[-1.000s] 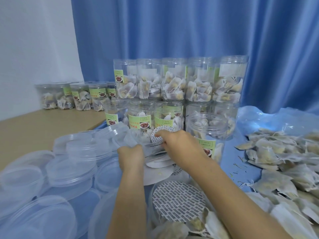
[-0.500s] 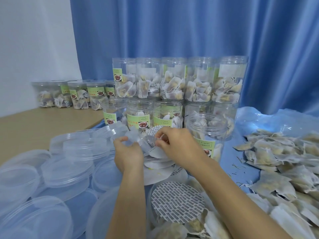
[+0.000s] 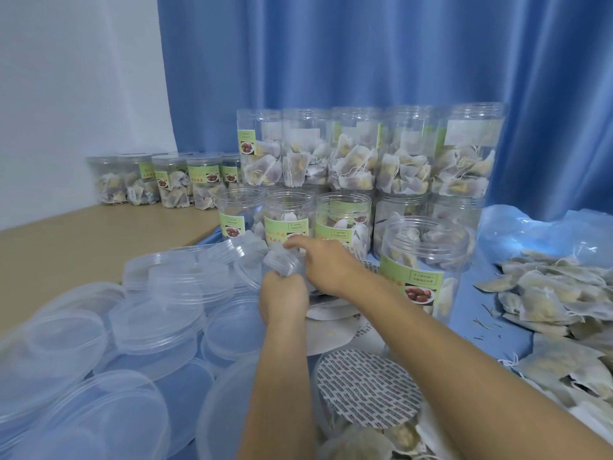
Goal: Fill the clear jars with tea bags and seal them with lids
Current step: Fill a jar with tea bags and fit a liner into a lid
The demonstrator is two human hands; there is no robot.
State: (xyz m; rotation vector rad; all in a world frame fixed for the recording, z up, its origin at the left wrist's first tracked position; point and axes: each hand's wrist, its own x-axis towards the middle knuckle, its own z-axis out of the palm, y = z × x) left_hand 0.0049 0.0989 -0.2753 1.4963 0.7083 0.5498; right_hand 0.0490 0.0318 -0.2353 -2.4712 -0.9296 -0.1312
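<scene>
While both hands grip a lid point(image 3: 282, 262), the open jar point(image 3: 423, 263) holds tea bags.

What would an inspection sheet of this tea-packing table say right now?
Surface: tan tabletop; blue sheet under the work.
Job's things: open jar part-filled with tea bags; loose tea bags heaped at right; filled jars stacked at back; clear lids piled at left.
Clutter: printed seal disc near the forearms; white discs beneath the hands.
Grippers: left hand and right hand both grip one small clear lid.
Cables: nothing seen.
Surroundings: blue curtain, white wall.
</scene>
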